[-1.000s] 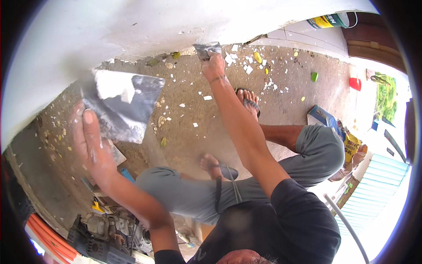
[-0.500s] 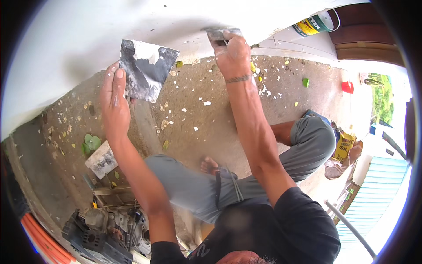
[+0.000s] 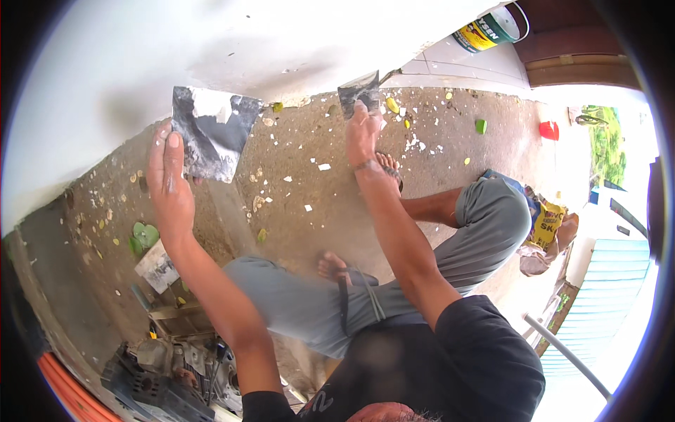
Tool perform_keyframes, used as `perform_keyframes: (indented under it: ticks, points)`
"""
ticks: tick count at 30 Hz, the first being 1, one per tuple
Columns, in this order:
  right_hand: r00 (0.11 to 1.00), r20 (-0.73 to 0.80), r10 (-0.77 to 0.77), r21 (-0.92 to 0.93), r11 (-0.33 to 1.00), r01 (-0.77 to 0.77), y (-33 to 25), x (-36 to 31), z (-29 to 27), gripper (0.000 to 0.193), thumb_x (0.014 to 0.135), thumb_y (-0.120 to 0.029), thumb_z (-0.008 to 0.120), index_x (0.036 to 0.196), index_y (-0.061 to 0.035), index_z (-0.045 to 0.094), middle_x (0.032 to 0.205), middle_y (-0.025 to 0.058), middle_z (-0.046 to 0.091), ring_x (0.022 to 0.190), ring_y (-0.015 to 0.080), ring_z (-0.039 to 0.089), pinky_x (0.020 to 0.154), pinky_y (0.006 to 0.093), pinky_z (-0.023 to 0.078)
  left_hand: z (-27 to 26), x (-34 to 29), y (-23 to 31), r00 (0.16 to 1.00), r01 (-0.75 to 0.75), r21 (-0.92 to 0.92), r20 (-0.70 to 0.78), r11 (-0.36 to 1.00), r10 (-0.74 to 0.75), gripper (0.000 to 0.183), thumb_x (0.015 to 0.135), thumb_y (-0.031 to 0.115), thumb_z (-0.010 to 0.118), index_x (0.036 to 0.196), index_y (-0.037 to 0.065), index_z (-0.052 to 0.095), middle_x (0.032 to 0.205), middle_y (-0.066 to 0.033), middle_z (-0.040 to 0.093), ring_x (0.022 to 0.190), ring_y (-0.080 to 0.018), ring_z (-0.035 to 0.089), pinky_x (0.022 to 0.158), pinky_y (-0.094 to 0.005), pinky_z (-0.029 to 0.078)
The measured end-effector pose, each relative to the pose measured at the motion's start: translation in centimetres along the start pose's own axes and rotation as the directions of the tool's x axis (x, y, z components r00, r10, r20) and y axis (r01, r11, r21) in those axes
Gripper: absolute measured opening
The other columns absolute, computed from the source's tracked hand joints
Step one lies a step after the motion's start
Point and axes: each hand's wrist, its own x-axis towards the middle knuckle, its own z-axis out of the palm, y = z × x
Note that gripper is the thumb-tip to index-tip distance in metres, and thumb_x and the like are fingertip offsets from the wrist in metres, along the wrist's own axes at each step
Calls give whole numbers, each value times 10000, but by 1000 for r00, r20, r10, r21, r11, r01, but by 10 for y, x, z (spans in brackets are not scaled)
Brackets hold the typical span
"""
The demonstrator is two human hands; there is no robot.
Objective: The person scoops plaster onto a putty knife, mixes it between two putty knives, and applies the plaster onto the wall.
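Note:
My left hand (image 3: 171, 186) grips a flat, dark, four-sided plate (image 3: 242, 130) by its left edge, thumb on top. White putty is smeared over the plate's face, thickest near its upper edge. In my right hand (image 3: 363, 137) is a smaller grey putty scraper (image 3: 359, 93), its blade pointing toward the wall and stained with white. The scraper is held just in front of the base of the white wall (image 3: 232, 42); whether it touches the wall I cannot tell. Grey smudges mark the wall behind both tools.
White flakes and leaves litter the concrete floor (image 3: 302, 232). A paint bucket (image 3: 492, 29) stands at the far right, with a red container (image 3: 549, 131) below it. A stained block (image 3: 157, 269) and machine parts (image 3: 162, 373) lie at left. A yellow sack (image 3: 547, 226) sits beyond my knee.
My right hand has drawn the scraper back from the wall, down toward me. My left hand and its plate sit slightly farther left and lower. The whole view has shifted a little.

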Motion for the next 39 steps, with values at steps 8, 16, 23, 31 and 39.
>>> perform_keyframes:
  ticks: [8, 16, 23, 31, 39]
  points:
    - [815, -97, -572, -87, 820, 565, 7, 13, 3, 463, 962, -174, 438, 1332, 102, 413, 1209, 276, 534, 1044, 360, 532, 930, 434, 403, -6, -4, -4, 998, 25, 39, -50, 999, -23, 587, 924, 500, 575, 1347, 96, 537, 1268, -63, 563, 988, -157, 550, 691, -294, 453]
    - [908, 254, 333, 312, 861, -402, 88, 59, 14, 206, 873, -96, 534, 1004, 62, 546, 1062, 158, 587, 922, 294, 608, 763, 343, 506, -7, 0, -7, 996, -43, 128, -66, 991, 52, 593, 939, 513, 541, 1324, 63, 544, 1279, -104, 546, 1075, -182, 526, 718, -303, 470]
    - [882, 340, 327, 661, 584, -472, 146, 121, 61, 168, 845, 38, 452, 996, 54, 522, 1029, 151, 581, 905, 299, 620, 775, 446, 559, -7, -18, 3, 989, 55, 145, -143, 988, -34, 549, 949, 440, 550, 1301, 18, 548, 1279, -123, 544, 1135, -222, 505, 997, -347, 373]
    - [877, 315, 363, 696, 540, -474, 126, 124, 84, 289, 840, 60, 449, 1125, 59, 499, 1129, 180, 560, 982, 338, 614, 848, 495, 548, -11, -20, -2, 991, -70, 73, -105, 995, 77, 469, 965, 346, 551, 1246, -29, 564, 1179, -107, 578, 1083, -196, 511, 982, -316, 368]
    - [894, 334, 300, 802, 408, -436, 2, 55, 47, 288, 879, 57, 442, 1167, 72, 444, 1177, 210, 531, 1052, 337, 577, 931, 493, 511, 0, -2, -1, 995, -101, 184, 8, 978, 102, 523, 955, 453, 543, 1250, 22, 576, 1179, -95, 582, 1068, -182, 516, 971, -307, 375]
